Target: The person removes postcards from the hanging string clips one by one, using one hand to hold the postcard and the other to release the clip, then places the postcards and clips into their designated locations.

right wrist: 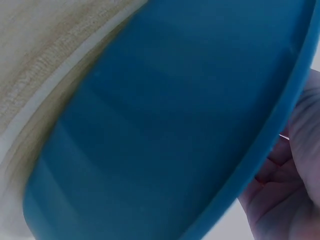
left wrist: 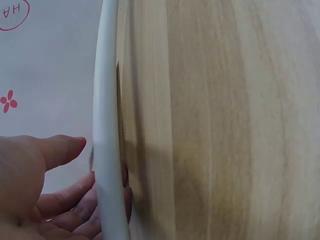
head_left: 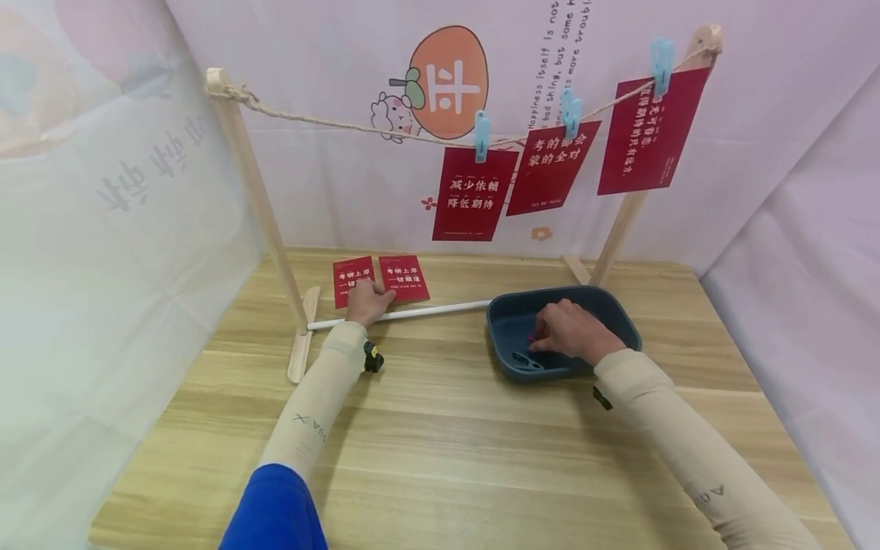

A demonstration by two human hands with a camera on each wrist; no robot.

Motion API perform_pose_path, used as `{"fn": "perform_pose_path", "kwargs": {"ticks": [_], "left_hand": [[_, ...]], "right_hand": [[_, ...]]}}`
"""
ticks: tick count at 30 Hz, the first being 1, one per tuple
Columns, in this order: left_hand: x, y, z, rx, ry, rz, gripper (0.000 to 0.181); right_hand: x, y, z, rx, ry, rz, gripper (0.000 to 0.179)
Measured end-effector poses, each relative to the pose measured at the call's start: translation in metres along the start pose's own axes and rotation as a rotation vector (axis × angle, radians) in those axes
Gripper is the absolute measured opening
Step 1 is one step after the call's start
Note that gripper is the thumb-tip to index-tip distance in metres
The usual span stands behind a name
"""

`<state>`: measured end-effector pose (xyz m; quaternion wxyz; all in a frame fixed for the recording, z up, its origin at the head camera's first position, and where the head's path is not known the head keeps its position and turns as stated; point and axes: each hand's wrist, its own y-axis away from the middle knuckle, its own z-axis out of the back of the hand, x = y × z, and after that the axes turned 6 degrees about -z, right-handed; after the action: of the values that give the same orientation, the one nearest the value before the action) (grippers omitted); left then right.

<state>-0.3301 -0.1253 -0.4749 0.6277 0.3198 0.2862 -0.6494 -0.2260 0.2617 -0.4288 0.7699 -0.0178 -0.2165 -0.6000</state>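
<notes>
My left hand [head_left: 369, 302] reaches over the white rod [head_left: 440, 309] to a red card with white lettering [head_left: 352, 269], its fingertips on the card's lower part. In the left wrist view, the thumb and fingers [left wrist: 55, 155] lie apart behind the rod. A second red card [head_left: 406, 279] lies just right of that hand. My right hand [head_left: 574, 330] is down inside a dark blue bin [head_left: 496, 347], fingertips together at a small purple thing [head_left: 532, 341], mostly hidden. Close below its fingers lies a bluish clothespin [head_left: 528, 364]. The bin's wall hides the fingertips in the right wrist view.
A twine line [head_left: 357, 128] runs between two wooden posts [head_left: 257, 198]. Light blue clothespins [head_left: 482, 137] hold three red cards [head_left: 474, 195] on it. The posts stand on a wooden table [head_left: 440, 451] before a printed white cloth [head_left: 330, 191].
</notes>
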Motion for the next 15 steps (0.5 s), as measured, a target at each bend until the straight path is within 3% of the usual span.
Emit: {"fn": "perform_pose_path", "kwargs": {"ticks": [5,15], "left_hand": [[-0.004,0.004,0.004,0.002,-0.046,0.024,0.026],[-0.007,0.010,0.009,-0.005,0.015,0.006,0.031]], "right_hand": [[0.003,0.001,0.003,-0.022,0.000,-0.023,0.033],[0.012,0.001,0.013,-0.110,0.022,0.022,0.032]]}}
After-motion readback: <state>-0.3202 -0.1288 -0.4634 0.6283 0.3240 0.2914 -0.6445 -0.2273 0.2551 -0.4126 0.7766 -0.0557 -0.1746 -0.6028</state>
